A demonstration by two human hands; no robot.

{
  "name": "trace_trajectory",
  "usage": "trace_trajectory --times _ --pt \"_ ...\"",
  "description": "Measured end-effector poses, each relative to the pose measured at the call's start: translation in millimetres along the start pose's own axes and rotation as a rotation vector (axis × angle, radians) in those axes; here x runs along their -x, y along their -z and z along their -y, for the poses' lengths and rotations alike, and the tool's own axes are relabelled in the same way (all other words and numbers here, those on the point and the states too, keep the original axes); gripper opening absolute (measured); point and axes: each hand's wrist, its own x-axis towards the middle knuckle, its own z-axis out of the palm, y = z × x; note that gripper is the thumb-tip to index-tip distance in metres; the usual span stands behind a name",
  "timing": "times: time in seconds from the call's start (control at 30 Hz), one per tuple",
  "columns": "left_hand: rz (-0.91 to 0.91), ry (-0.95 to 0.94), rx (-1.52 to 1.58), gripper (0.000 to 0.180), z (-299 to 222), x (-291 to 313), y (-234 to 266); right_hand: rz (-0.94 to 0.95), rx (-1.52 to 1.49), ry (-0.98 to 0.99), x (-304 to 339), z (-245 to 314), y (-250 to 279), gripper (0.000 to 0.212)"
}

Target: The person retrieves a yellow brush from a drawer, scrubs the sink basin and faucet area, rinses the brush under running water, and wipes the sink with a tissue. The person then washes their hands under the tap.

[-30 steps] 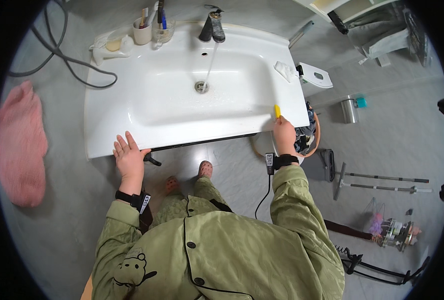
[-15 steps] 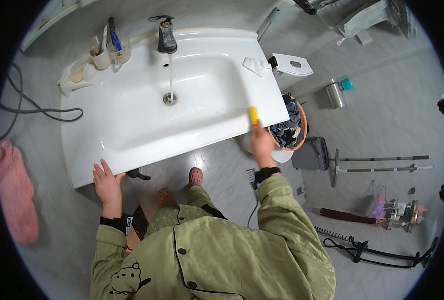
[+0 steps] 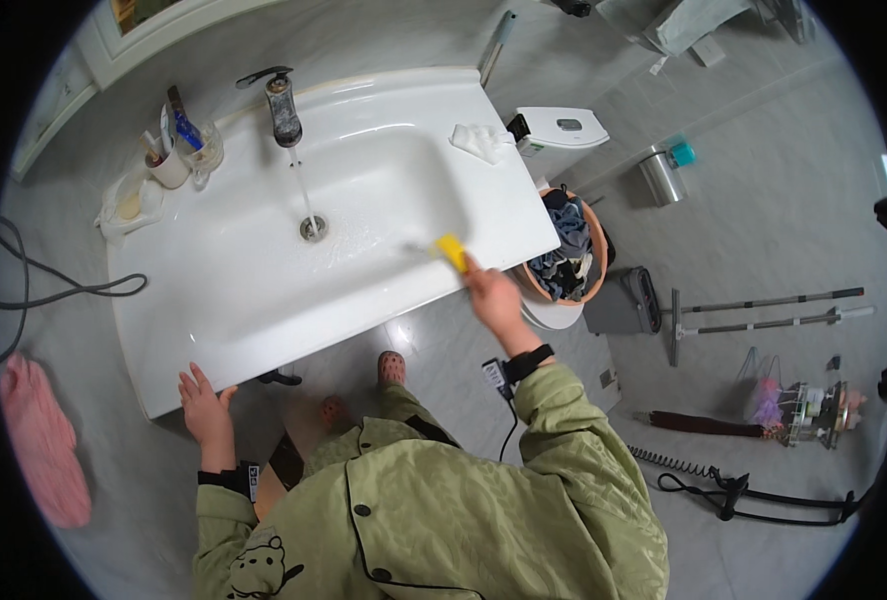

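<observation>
My right hand (image 3: 497,297) is closed round one end of a small, flat yellow piece (image 3: 451,251), blurred, its exact kind unclear. It is held over the front right part of the white washbasin (image 3: 224,360), close to the inner slope of the bowl. Whether it touches the surface I cannot tell. My left hand (image 3: 207,407) rests at the basin's front left edge with its fingers spread, holding nothing. Water runs from the dark faucet (image 3: 283,108) towards the round drain (image 3: 314,228).
Cups with brushes (image 3: 169,165) and a soap dish (image 3: 129,207) line the left rim. A crumpled white cloth (image 3: 477,142) lies at the right. Beyond stand a laundry basket (image 3: 596,262) full of clothes, a toilet (image 3: 559,314) and a grey bin (image 3: 627,302).
My right hand has moved left and inward over the basin with the yellow piece, which now shows a broader face. My left hand remains at the front edge. The view has shifted somewhat.
</observation>
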Motion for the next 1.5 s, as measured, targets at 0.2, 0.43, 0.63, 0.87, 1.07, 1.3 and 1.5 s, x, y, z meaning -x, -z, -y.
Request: trace_trajectory --times 0.2,0.43,0.63,0.87,1.07,1.3,1.5 --pt "0.053 0.031 -0.050 0.095 -4.2 -8.9 8.1 -0.142 0.004 -0.479 -49.2 -94.5 45.0 0.037" --pt "0.106 0.064 -0.019 0.094 -12.3 -12.2 24.0 0.235 -0.116 0.012 -59.7 6.1 5.1 0.035" --pt "0.158 0.077 0.071 0.094 -12.5 -8.3 29.3 -0.025 -0.043 -0.505 -102.2 -68.5 44.6 0.036" --pt "0.088 0.068 0.081 0.094 4.6 -9.1 21.6 0.079 -0.086 -0.098 -102.6 -21.6 2.0 0.039" --pt "0.082 0.094 0.115 0.093 5.1 -7.1 20.7 0.407 0.068 0.331 -127.2 -20.2 34.2 0.037" --pt "0.131 0.159 0.175 0.094 5.3 -17.5 23.6 0.252 0.456 0.468 -244.8 29.4 -37.6 0.031" --pt "0.181 0.201 0.238 0.096 11.7 -26.8 16.9 0.416 0.575 0.455 -256.7 62.3 -44.5 0.023"
